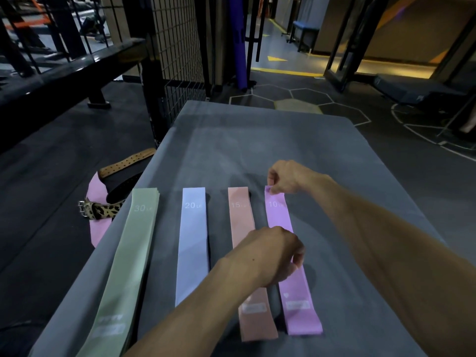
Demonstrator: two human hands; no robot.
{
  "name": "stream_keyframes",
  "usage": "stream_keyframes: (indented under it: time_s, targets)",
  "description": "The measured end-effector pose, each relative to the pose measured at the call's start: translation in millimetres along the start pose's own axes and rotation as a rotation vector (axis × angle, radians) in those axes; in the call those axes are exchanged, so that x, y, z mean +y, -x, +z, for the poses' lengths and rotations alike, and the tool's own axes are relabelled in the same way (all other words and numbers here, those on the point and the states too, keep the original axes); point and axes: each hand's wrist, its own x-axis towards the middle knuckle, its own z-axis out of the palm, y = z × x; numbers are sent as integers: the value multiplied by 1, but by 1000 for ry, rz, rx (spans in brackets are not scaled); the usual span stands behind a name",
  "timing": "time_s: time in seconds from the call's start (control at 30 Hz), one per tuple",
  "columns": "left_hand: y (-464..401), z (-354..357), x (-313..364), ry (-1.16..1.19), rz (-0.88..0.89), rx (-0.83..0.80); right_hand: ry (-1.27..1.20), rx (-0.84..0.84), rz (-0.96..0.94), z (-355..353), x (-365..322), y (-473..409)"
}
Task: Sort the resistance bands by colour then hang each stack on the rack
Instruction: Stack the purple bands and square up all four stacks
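Four flat stacks of resistance bands lie side by side on a grey-covered table (257, 140): a green stack marked 30 (128, 258), a pale blue one marked 20 (192, 243), a peach one marked 15 (240, 217) and a purple one marked 10 (279, 215). My right hand (286, 180) pinches the far end of the purple band. My left hand (273, 253) reaches across the peach stack, its fingers curled at the purple band's right edge, holding its middle. A black wire grid rack (177, 47) stands beyond the table's far left corner.
On the dark floor left of the table lie a pink band (96, 215), a leopard-print belt (100, 210) and a tan leather belt (126, 163). A black bench stands at the far left. An open doorway and a blue bench are far behind.
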Motion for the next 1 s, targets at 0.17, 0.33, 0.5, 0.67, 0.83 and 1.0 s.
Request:
stream_keyframes:
  time_s: [0.17,0.33,0.5,0.67,0.83,1.0]
  targets:
    - [3,0,4,56,68,-127,-28,67,-86,-24,1,20]
    - [4,-14,-16,99,81,110,88,259,-208,-84,-4,49]
    - [16,-36,-43,133,-27,360,144,503,-259,-154,-17,107]
    - [30,-40,-56,101,-142,453,145,550,-253,-151,-24,152]
    - [47,-39,-46,73,-175,410,161,378,-228,-72,-23,195]
    - [61,-32,-28,8,-135,295,174,256,-295,11,-12,251]
